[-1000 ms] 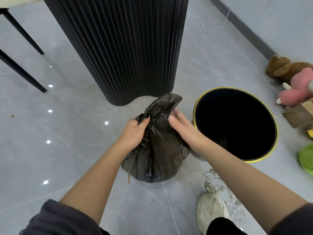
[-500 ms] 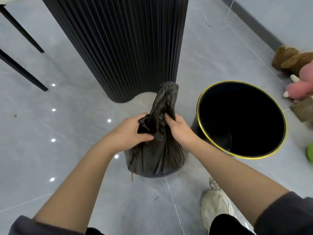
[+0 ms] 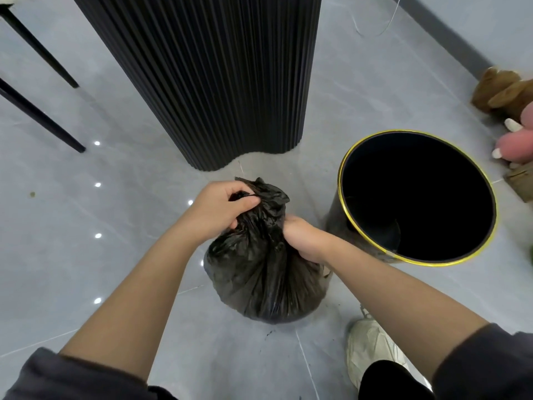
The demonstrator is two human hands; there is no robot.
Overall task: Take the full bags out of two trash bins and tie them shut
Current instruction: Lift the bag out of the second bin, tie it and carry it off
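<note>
A full black trash bag (image 3: 265, 272) stands on the grey tiled floor in the middle of the view. Its top is gathered into a crumpled bunch. My left hand (image 3: 222, 207) grips that bunch from the left, near its tip. My right hand (image 3: 302, 238) clutches the bag's neck lower down on the right side. Beside the bag, to the right, stands a black trash bin with a gold rim (image 3: 346, 180); its inside looks dark and holds no bag.
A tall black ribbed column (image 3: 207, 76) rises just behind the bag. Black chair legs (image 3: 37, 116) stand at the far left. Plush toys (image 3: 507, 93) and a cardboard box (image 3: 522, 180) lie by the wall at right. My white shoe (image 3: 372, 350) is below the bin.
The bag's long upright neck has been folded down into a bunch. My left hand moved up onto its tip, while my right hand slid lower on the neck.
</note>
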